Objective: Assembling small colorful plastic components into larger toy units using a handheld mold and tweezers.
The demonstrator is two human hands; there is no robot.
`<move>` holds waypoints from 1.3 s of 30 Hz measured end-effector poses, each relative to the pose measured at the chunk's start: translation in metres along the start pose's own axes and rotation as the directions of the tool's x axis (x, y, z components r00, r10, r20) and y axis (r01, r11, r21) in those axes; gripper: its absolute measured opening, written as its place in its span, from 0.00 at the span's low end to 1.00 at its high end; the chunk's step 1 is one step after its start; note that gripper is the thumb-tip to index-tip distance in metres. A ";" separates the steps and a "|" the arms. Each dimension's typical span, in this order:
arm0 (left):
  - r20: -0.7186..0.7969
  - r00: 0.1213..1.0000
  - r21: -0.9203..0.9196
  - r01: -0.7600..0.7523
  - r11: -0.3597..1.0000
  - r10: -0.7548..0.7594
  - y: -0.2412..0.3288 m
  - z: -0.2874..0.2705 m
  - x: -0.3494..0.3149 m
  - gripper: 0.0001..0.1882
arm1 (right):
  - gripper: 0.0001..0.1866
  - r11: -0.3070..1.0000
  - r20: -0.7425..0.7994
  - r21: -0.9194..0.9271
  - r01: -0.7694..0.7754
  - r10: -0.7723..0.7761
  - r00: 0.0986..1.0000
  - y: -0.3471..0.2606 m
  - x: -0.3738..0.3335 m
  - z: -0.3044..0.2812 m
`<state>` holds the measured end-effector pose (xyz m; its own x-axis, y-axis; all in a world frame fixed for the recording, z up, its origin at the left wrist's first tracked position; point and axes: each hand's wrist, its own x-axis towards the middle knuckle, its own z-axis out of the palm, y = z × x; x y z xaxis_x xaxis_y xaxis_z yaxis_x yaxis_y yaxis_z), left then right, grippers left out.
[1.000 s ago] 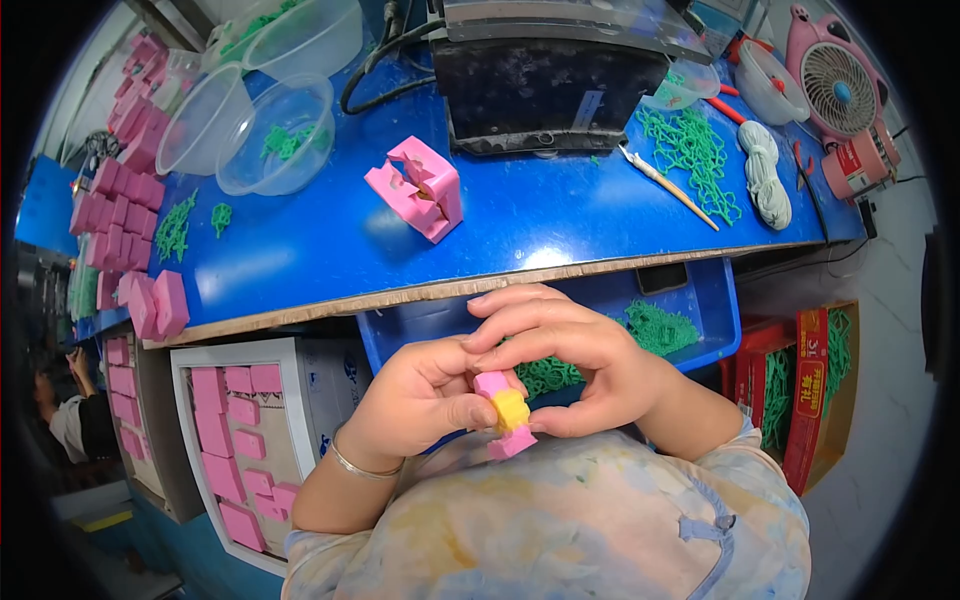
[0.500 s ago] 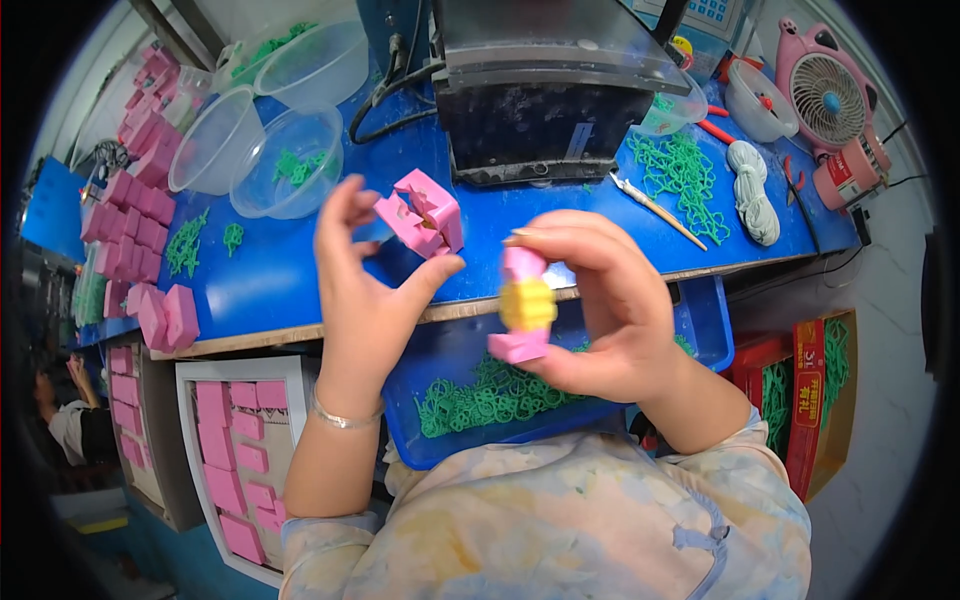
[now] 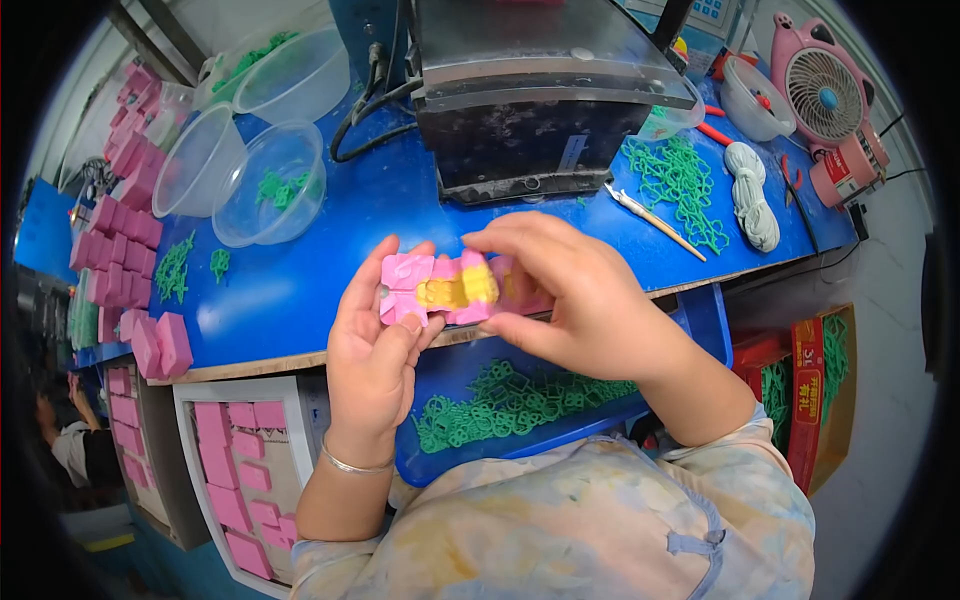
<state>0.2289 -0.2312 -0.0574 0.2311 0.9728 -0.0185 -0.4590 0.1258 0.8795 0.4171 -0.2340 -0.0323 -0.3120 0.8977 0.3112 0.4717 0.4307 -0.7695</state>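
Note:
My left hand [image 3: 368, 365] is wrapped round a pink block [image 3: 404, 275] with a yellow-lined hollow, its thumb pressing on the near edge. My right hand [image 3: 575, 285] curls from the right over a smaller pink and yellow piece [image 3: 480, 284], gripping it between thumb and fingers. That piece sits against the right end of the block; motion blurs it, and whether the two are joined I cannot tell. Both hands are over the front edge of the blue table [image 3: 290, 315]. Beneath them lies a blue tray [image 3: 715, 330] holding green chain-like pieces [image 3: 510, 400].
A black machine [image 3: 535, 140] stands ahead. Clear plastic bowls [image 3: 290, 225] and stacked pink blocks [image 3: 125, 255] are at the left. Right lie a wooden-handled tool [image 3: 660, 222], green strands [image 3: 680, 190], white cord [image 3: 750, 195] and a pink fan [image 3: 825, 85]. A framed tray [image 3: 312, 400] is lower left.
My left hand has closed round the pink block, which has come nearer and turned its yellow hollow into view. My right hand has brought the pink and yellow piece up against it.

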 end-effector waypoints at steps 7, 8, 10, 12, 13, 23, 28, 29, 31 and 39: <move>0.150 0.956 0.338 -0.290 0.896 0.253 -0.018 0.007 -0.008 0.29 | 0.26 0.950 -0.095 -0.294 0.105 -0.138 0.986 -0.003 0.004 0.017; 0.254 0.913 0.491 -0.405 0.771 0.318 -0.020 0.009 -0.008 0.30 | 0.25 0.942 -0.129 -0.321 0.094 -0.142 0.981 -0.001 0.002 0.019; 0.246 0.918 0.521 -0.397 0.755 0.312 -0.019 0.011 -0.004 0.32 | 0.25 0.932 -0.165 -0.353 0.079 -0.146 0.975 0.002 -0.002 0.022; 0.182 0.951 0.522 -0.308 0.795 0.249 -0.018 0.009 0.002 0.31 | 0.23 0.927 -0.224 -0.364 0.088 -0.179 0.958 0.003 -0.005 0.024; 0.172 0.935 0.514 -0.354 0.781 0.311 -0.020 0.011 0.005 0.27 | 0.23 0.926 -0.224 -0.367 0.091 -0.182 0.957 0.000 -0.007 0.024; 0.428 0.839 0.603 -0.542 0.586 0.335 0.001 0.001 -0.015 0.21 | 0.14 0.946 0.179 0.319 -0.056 -0.002 0.984 -0.007 -0.020 -0.016; 0.386 0.903 0.127 -0.252 0.959 0.186 -0.002 -0.008 -0.015 0.21 | 0.15 0.882 0.114 0.468 -0.055 0.001 0.993 -0.001 -0.039 0.001; 0.456 0.878 0.137 -0.227 0.964 0.142 -0.004 -0.014 -0.014 0.22 | 0.15 0.839 0.133 0.539 -0.080 0.009 0.991 0.001 -0.043 0.005; 0.463 0.875 0.140 -0.226 0.964 0.138 -0.011 -0.013 -0.015 0.22 | 0.15 0.792 0.158 0.595 -0.133 0.047 0.986 0.002 -0.048 0.010; 0.442 0.895 0.023 0.047 0.999 -0.052 -0.019 0.000 -0.027 0.21 | 0.17 0.877 0.036 0.468 -0.110 0.105 0.994 0.005 -0.052 0.014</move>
<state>0.2316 -0.2599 -0.0737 0.6101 0.7785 0.1476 -0.4281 0.1671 0.8882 0.4239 -0.2803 -0.0602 -0.2900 0.9341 0.2081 0.0621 0.2354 -0.9699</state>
